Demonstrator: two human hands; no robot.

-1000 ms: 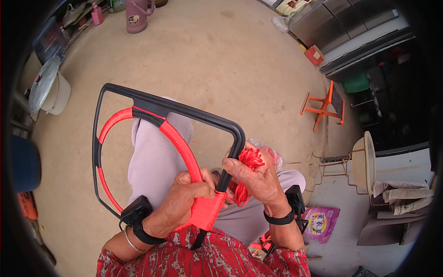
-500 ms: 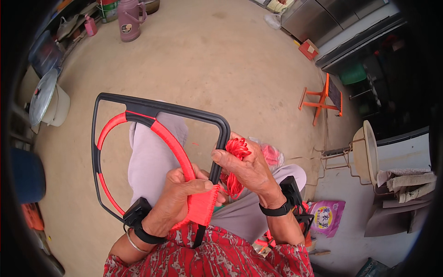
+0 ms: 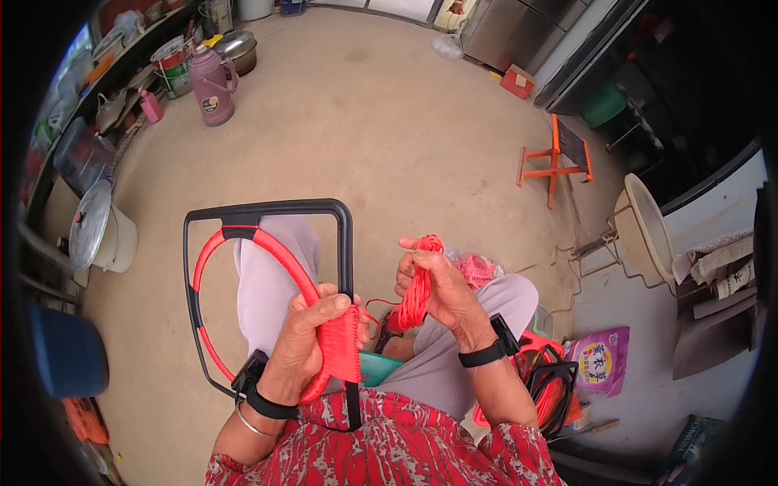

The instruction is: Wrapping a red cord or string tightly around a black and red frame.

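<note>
My left hand (image 3: 304,336) grips a black frame (image 3: 345,243) at its right side, where red cord wrapping (image 3: 339,344) spans between the frame's bar and an inner ring (image 3: 279,253). Much of that ring is wound in red, with bare black sections between. My thumb presses on the upper end of the wrapping. To the right, clear of the frame, my right hand (image 3: 446,296) is closed round a bundle of red cord (image 3: 417,293). A thin strand runs from the bundle to the wrapping by my left fingers. The frame's lower end rests against my patterned shirt.
Beside my right forearm lie more black frames (image 3: 553,381) with red cord and a purple packet (image 3: 598,360). An orange folding stool (image 3: 553,166) stands ahead right. At left are a lidded white bucket (image 3: 120,243), a blue tub (image 3: 69,350) and a pink thermos (image 3: 212,89).
My right hand has drawn away to the right from the frame with the cord bundle, stretching the strand. The frame has turned slightly more upright. The view has tilted further up.
</note>
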